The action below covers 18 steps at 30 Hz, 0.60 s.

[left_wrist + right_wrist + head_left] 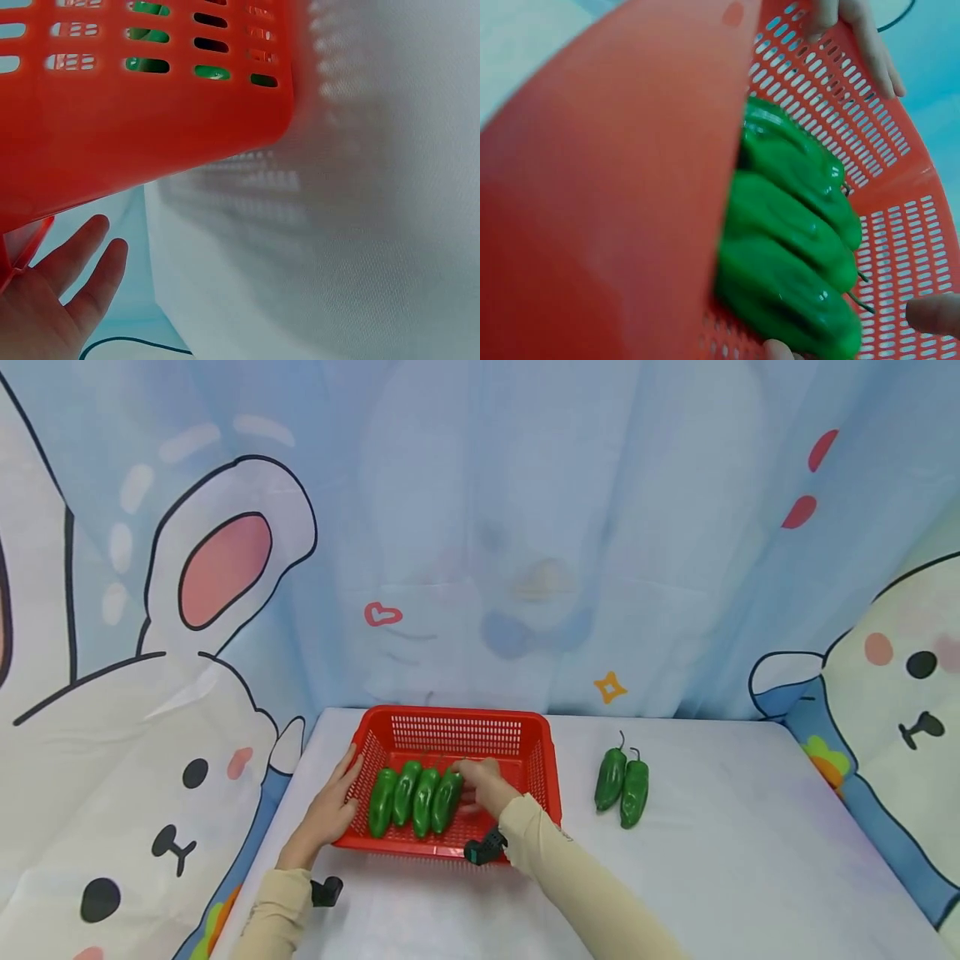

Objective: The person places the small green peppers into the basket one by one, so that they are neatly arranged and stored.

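Four-sided and red, a plastic basket (457, 713) stands on the table with several green peppers (424, 802) side by side inside it. My left hand (327, 810) rests against the basket's left rim, its visible fingers straight and spread in the left wrist view. My right hand (487, 787) is inside the basket beside the rightmost pepper (447, 800). In the right wrist view a fingertip (778, 349) is at the lower edge of the nearest pepper (787, 300), while the thumb (934, 313) stands apart from it. The other right fingers are mostly hidden.
Two more green peppers, a left one (611, 779) and a right one (634, 792), lie on the white table (720, 827) right of the basket. A blue printed curtain (465, 527) hangs behind the table. Dark wrist-camera mounts show at both sleeves.
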Available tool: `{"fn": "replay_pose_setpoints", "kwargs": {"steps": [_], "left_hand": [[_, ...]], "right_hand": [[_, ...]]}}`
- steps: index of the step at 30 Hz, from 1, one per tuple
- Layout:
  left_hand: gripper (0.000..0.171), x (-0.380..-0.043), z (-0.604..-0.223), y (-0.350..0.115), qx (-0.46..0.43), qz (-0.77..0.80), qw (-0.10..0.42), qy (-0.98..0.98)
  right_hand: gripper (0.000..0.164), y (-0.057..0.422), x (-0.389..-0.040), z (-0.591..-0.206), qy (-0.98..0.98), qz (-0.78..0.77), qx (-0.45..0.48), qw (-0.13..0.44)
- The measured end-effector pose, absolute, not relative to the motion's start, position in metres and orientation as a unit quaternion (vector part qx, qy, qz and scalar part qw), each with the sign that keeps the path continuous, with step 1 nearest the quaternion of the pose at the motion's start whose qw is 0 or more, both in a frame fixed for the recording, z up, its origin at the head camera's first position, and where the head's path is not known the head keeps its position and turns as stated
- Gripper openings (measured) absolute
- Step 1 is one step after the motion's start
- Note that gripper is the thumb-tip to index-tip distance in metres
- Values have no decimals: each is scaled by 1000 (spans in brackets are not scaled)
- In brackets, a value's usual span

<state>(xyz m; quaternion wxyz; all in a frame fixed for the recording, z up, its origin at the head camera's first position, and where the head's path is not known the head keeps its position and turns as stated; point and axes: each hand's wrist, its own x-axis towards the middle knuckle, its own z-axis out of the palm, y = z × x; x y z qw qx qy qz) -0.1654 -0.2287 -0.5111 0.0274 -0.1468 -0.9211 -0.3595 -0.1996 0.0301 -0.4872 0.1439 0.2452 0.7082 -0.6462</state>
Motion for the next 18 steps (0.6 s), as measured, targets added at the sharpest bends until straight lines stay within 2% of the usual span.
{"fn": "replay_pose_setpoints", "kwargs": {"steps": [6, 15, 18], "left_hand": [[71, -166, -508, -225, -158, -364, 32, -917], [70, -161, -506, -229, -163, -365, 44, -915], [70, -160, -507, -227, -164, -370, 42, -914]], "right_hand": [[43, 37, -196, -461, 747, -624, 194, 118], [57, 46, -194, -413, 718, -661, 151, 154], [56, 55, -192, -405, 708, -679, 122, 154]]}}
